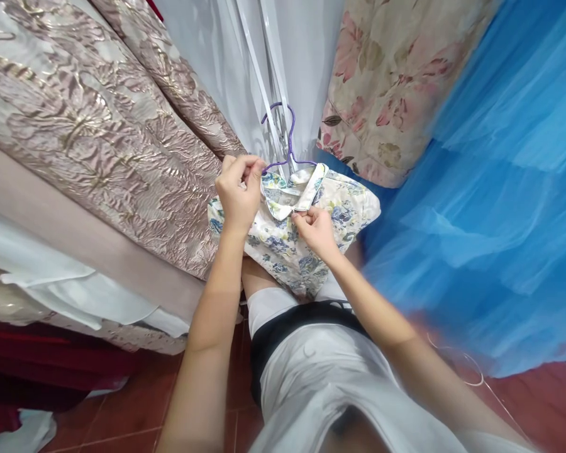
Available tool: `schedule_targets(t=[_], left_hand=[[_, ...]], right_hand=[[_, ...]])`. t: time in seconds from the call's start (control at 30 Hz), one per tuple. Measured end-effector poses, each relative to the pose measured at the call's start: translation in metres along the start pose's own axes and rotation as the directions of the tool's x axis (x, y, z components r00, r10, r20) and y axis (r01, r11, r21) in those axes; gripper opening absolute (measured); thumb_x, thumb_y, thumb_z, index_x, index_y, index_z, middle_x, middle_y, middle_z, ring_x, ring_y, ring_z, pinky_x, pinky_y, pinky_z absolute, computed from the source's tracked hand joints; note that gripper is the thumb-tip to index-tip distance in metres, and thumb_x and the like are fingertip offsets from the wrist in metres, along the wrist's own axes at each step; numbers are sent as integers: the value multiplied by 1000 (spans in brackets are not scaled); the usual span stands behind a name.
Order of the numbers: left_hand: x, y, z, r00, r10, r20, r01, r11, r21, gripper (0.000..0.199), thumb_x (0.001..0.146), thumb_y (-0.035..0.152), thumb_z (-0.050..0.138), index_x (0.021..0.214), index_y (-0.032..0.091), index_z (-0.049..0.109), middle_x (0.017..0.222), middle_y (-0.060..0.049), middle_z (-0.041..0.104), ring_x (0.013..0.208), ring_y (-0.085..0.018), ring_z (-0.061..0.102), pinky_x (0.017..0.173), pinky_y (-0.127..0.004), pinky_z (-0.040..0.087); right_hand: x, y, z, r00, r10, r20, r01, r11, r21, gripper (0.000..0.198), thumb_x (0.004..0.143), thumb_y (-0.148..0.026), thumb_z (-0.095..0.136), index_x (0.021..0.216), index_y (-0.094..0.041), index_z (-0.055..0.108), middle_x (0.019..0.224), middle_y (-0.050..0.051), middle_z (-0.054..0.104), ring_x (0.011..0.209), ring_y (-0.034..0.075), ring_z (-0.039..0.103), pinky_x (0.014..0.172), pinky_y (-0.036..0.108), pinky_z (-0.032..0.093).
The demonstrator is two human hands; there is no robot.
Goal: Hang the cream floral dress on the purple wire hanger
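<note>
Hanging fabrics all around you, blue tulle (490, 207) right, brocade (89, 138) left, floral blouse (311, 233) on purple hanger (288, 148) before you, your left hand (238, 192) fingers pinching its shoulder, right hand (317, 229) fingers pinching the collar.

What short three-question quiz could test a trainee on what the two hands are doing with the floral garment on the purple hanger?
1. True or false: the purple wire hanger sits inside the white blue-flowered collared garment.
2. Which hand pinches the garment at the hanger's shoulder? A) left hand B) right hand
3. Fill in: to the person's right hangs sheer ____ tulle fabric.

Key: 1 true. 2 A; the left hand's fingers grip at the hanger's left shoulder, while the right hand holds the cloth below the collar. 3 blue.
</note>
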State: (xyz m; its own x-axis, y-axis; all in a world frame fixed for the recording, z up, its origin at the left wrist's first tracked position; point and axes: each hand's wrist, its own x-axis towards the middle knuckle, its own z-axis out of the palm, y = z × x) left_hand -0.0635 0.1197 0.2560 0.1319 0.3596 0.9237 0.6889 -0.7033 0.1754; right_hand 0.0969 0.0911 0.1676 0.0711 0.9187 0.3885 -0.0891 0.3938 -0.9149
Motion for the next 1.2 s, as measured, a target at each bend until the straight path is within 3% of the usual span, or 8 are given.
schedule_targets(t=[0.1, 0.17, 0.27, 0.53, 0.8, 1.0, 1.1, 1.2], left_hand=[[-3, 6, -11, 979, 92, 183, -94, 996, -1, 30, 103, 46, 51, 101, 21, 68, 97, -8, 69, 104, -24, 60, 100, -41, 46], [-8, 8, -15, 925, 177, 335, -188, 982, -1, 25, 100, 45, 59, 103, 23, 70, 102, -8, 71, 113, -27, 57, 107, -47, 41], [-13, 2, -14, 876, 237, 420, -254, 967, -16, 19, 100, 37, 58, 99, 24, 73, 95, -5, 73, 110, -27, 59, 110, -52, 36], [-10, 0, 12, 960, 141, 242, -150, 988, 21, 27, 103, 40, 53, 90, 21, 68, 85, -3, 71, 91, -22, 65, 107, -47, 40], [-3, 13, 15, 1000, -22, 18, 23, 998, -64, 39, 107, 50, 41, 91, 21, 61, 79, -2, 59, 90, -21, 64, 88, -37, 47], [16, -61, -26, 997, -8, 72, 6, 999, 36, 51, 98, 61, 56, 68, 21, 48, 66, 1, 45, 76, -17, 54, 83, -36, 41], [0, -107, -46, 985, -149, 92, 151, 988, -14, 59, 93, 68, 57, 61, 21, 40, 62, 3, 36, 65, -12, 42, 68, -32, 34], [-38, -130, -54, 944, -320, 81, 325, 943, -68, 59, 94, 70, 49, 65, 20, 41, 63, 5, 35, 62, -9, 34, 60, -27, 28]], right_hand=[[0, -5, -4, 999, -13, -52, 17, 997, 70, 32, 84, -37, 67, 65, -21, 47, 45, -9, 41, 42, 6, 30, 46, 23, 22], [1, -13, -5, 997, -47, -56, 53, 993, 105, 33, 85, -39, 68, 65, -21, 48, 45, -8, 44, 42, 6, 31, 46, 22, 23], [3, -24, -2, 997, -75, -19, 77, 991, 109, 30, 86, -40, 67, 69, -20, 51, 46, -8, 44, 42, 6, 31, 45, 22, 22], [12, -21, 7, 995, -98, -17, 99, 991, 92, 23, 84, -32, 64, 72, -21, 48, 48, -11, 34, 42, 6, 26, 46, 24, 18], [3, -12, -6, 969, 63, 240, -109, 976, 186, 28, 77, -28, 63, 55, -21, 47, 38, -8, 39, 38, 6, 26, 43, 24, 19], [-28, -7, -26, 977, 165, 133, -178, 979, 99, 15, 70, -26, 62, 60, -20, 53, 41, -9, 39, 38, 5, 28, 42, 21, 15], [-41, -11, -33, 975, 169, 145, -174, 984, 26, 15, 69, -24, 61, 59, -20, 50, 43, -9, 40, 40, 4, 29, 43, 20, 17], [-50, -8, -33, 959, 188, 212, -191, 982, -6, 18, 69, -25, 61, 58, -20, 48, 44, -9, 39, 41, 5, 30, 43, 20, 19]])
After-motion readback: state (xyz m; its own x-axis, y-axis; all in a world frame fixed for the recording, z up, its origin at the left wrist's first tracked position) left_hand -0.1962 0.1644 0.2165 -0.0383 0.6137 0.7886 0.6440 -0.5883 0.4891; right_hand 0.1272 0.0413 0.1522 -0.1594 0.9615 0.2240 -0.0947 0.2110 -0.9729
